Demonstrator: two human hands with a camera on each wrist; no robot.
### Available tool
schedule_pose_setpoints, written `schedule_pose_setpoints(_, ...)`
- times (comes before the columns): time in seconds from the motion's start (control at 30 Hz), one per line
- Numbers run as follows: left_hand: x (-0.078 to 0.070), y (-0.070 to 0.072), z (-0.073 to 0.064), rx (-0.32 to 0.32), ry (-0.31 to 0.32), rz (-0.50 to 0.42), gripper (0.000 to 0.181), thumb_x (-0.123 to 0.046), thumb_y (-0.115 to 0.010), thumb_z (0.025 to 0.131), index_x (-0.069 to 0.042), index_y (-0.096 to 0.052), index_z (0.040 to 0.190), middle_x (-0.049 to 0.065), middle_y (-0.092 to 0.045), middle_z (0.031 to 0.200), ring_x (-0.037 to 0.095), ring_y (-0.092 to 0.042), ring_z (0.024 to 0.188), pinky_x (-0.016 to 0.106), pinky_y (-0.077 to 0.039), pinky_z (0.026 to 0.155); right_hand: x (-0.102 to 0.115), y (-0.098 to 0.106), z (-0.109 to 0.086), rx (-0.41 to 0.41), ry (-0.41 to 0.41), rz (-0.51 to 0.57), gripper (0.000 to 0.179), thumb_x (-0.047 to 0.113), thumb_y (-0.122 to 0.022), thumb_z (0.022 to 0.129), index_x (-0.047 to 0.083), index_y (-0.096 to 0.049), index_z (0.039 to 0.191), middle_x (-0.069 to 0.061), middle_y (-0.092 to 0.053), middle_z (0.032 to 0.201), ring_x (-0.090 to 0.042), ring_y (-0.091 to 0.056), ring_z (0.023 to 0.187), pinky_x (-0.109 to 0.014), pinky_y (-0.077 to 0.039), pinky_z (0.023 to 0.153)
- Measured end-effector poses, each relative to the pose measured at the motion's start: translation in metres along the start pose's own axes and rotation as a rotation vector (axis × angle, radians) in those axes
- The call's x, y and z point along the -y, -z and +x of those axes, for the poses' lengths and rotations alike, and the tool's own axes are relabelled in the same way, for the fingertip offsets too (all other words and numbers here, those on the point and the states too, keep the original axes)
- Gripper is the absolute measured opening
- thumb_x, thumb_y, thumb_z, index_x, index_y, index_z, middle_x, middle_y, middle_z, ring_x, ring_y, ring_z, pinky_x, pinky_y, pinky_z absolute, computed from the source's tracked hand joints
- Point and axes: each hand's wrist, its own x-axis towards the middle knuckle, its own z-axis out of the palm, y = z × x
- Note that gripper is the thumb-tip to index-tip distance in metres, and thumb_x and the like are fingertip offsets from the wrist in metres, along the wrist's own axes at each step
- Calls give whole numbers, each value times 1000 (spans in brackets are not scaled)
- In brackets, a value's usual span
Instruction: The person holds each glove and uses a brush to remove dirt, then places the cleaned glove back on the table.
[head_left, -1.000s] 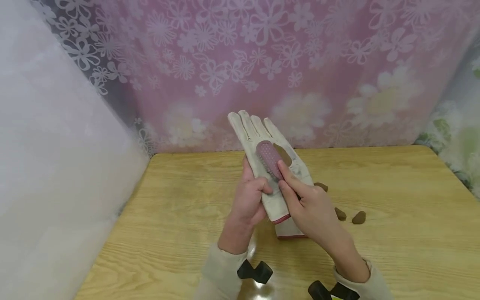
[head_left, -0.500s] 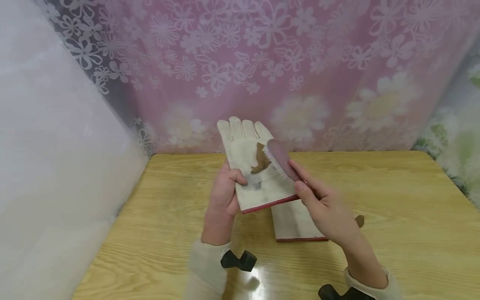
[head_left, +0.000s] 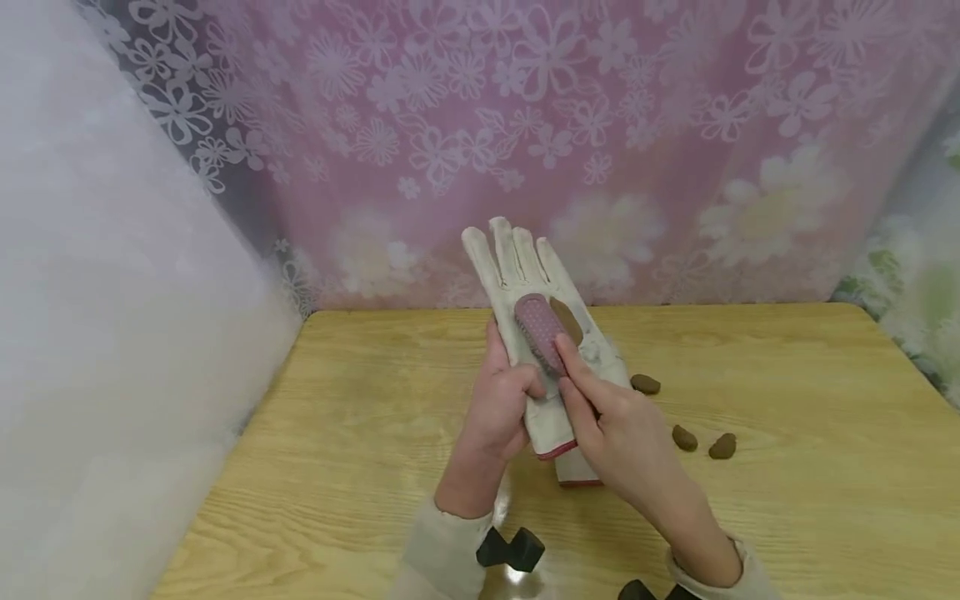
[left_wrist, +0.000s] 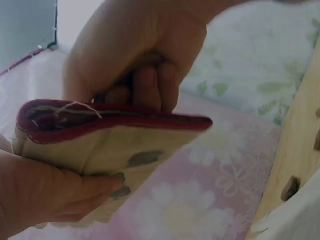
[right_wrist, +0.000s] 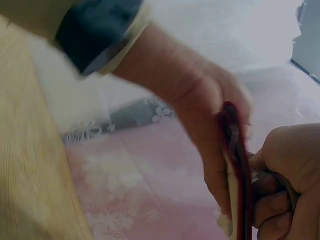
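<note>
My left hand (head_left: 498, 400) holds a cream work glove (head_left: 551, 425) with red cuff trim, raised above the table, fingers pointing away. Its thumb lies across the near face. A pink brush (head_left: 536, 323) with pale bristles is in my right hand (head_left: 630, 429), index finger along its back, bristles against the glove. A brown patch (head_left: 567, 318) shows beside the brush. Beneath lies a second glove (head_left: 579, 473), mostly hidden. In the left wrist view, grey stains (left_wrist: 145, 158) mark the held glove's underside. The right wrist view shows its red cuff edge (right_wrist: 235, 150) between both hands.
Three brown lumps, a rear one (head_left: 645, 384), a middle one (head_left: 684, 438) and a right one (head_left: 722, 447), lie right of the gloves on the wooden table (head_left: 360, 417). A pink floral curtain (head_left: 465, 150) hangs behind; a white sheet (head_left: 135, 333) stands left.
Half a second ago the glove faced up more flatly, further left, with the brush at the patch's right. Now the glove is turned narrower again, and the brush is back left of the patch.
</note>
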Motion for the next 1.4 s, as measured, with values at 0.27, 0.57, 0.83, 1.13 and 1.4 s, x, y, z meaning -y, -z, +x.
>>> schedule_pose_setpoints(0.27, -10, 21, 5, -100, -37, -125, 107, 19, -26, 66, -27, -1, 159, 6, -15, 161, 29, -19, 146, 48, -20, 117, 0, 36, -2, 338, -112, 17, 48, 24, -59, 100, 29, -49, 147, 16, -29, 53, 2, -20, 44, -19, -30, 43)
schedule_pose_setpoints(0.57, 6, 10, 8, 28, 36, -1, 108, 16, -30, 67, -33, -3, 159, 7, -19, 161, 29, -28, 142, 40, -38, 106, -12, 2, 7, -55, 51, -116, 56, 6, -71, 87, 12, -56, 141, 10, -37, 55, 0, -20, 48, -20, -24, 41)
schedule_pose_setpoints(0.83, 6, 23, 11, -148, -44, -158, 106, 19, -27, 64, -25, -7, 159, 12, -21, 158, 30, -25, 142, 48, -25, 115, -2, 16, 0, 237, -27, -132, 46, 17, -65, 96, 21, -57, 141, 14, -32, 54, 2, -20, 45, -20, -26, 42)
schedule_pose_setpoints(1.13, 27, -8, 3, 47, 127, -8, 105, 15, -32, 62, -28, -15, 156, 13, -35, 150, 23, -46, 121, 31, -48, 89, -18, 0, 6, -135, -58, 6, 50, 3, -65, 93, 9, -54, 142, -14, -66, 71, -2, -38, 51, -19, -34, 46)
schedule_pose_setpoints(1.4, 26, -5, 3, -38, 174, -5, 97, 13, -32, 64, -25, -23, 153, 12, -43, 138, 26, -50, 115, 36, -48, 87, -16, 24, 8, -209, -175, 397, 51, -2, -53, 99, 15, -49, 146, -8, -49, 147, -2, -50, 127, -9, -42, 92)
